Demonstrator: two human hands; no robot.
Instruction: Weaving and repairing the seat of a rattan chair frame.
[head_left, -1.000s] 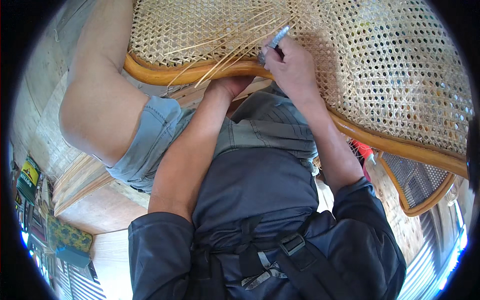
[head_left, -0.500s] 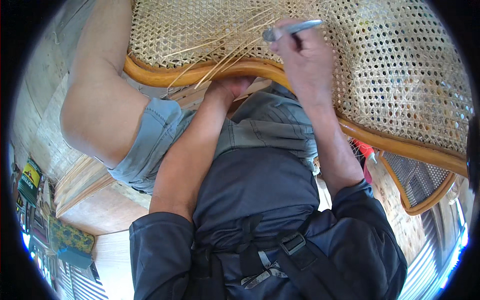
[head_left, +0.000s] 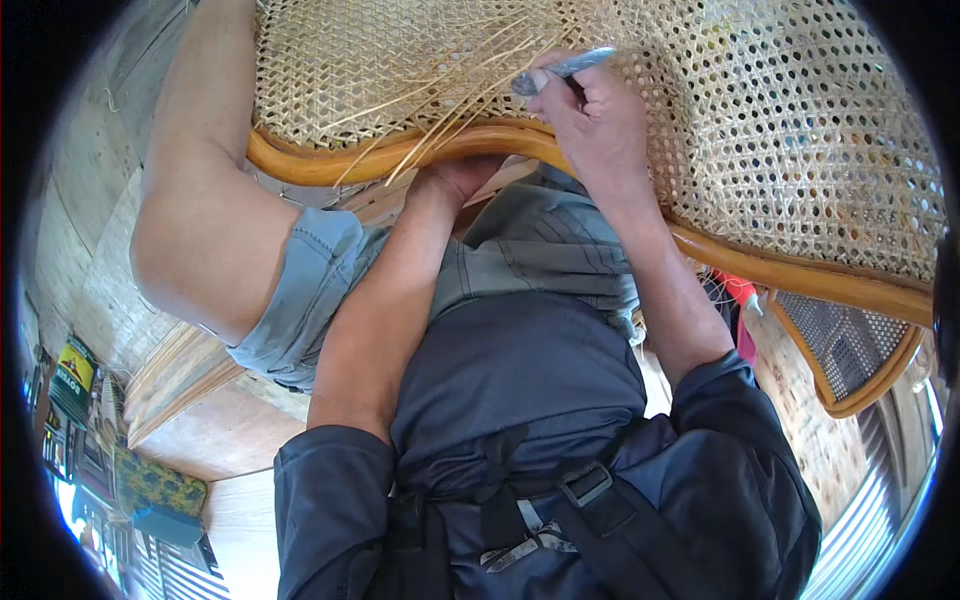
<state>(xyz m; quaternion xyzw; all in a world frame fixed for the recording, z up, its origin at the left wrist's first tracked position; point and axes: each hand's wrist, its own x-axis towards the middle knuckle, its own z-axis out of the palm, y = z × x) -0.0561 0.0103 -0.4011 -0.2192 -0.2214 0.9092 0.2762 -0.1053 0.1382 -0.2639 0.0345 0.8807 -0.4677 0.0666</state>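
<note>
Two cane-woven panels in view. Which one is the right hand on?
The big pale woven cane panel across the lap, with loose strands: the right hand rests on it holding a grey tool. The smaller, darker panel at lower right is untouched.

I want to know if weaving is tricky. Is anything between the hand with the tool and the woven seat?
Nothing visible. The right hand holds the grey tool right over the woven cane panel. Loose cane strands lie just left of it, not under the hand.

The right hand (head_left: pixel 600 120) is raised forward, its fingers (head_left: pixel 556 92) curled in a closed grip. The left hand (head_left: pixel 462 180) reaches lower, mostly hidden, forearm stretched straight ahead.
</note>
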